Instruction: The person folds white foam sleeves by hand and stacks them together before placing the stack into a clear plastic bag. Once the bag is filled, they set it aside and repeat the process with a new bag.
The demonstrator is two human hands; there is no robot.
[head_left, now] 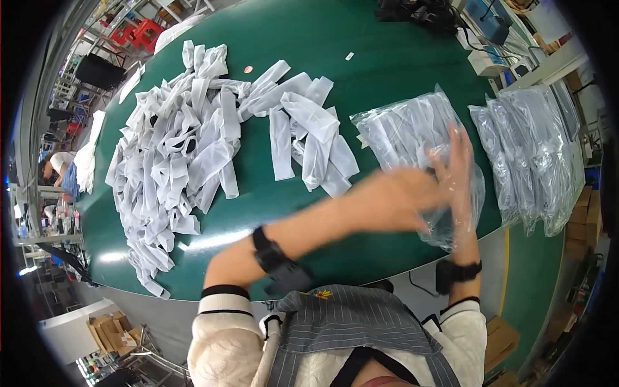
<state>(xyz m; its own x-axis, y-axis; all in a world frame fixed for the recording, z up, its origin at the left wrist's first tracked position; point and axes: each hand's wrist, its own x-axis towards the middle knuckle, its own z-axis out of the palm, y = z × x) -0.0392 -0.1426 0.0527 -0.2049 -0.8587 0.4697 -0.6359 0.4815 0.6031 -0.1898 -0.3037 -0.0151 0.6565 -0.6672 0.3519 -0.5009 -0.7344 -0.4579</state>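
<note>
A clear plastic bag (394, 126) packed with white sleeve-like pieces lies at the right of the green table, its loose end toward me. My right hand (456, 174) rests along the bag's right side, fingers stretched out and thumb apart. Across the bag's near part reaches my left hand (412, 197), smeared by motion, so its grip is unclear. Beyond my right hand lie several similar filled clear bags (529, 155) side by side at the table's right edge. Left of the bag is a small group of loose white wrapped pieces (313, 129).
A large heap of the same white pieces (180, 142) covers the table's left part. A small orange-red disc (248, 69) and a white tag (349, 56) lie farther back. Black items (419, 11) and boxes (487, 63) stand at the far right. Cartons (500, 342) are on the floor.
</note>
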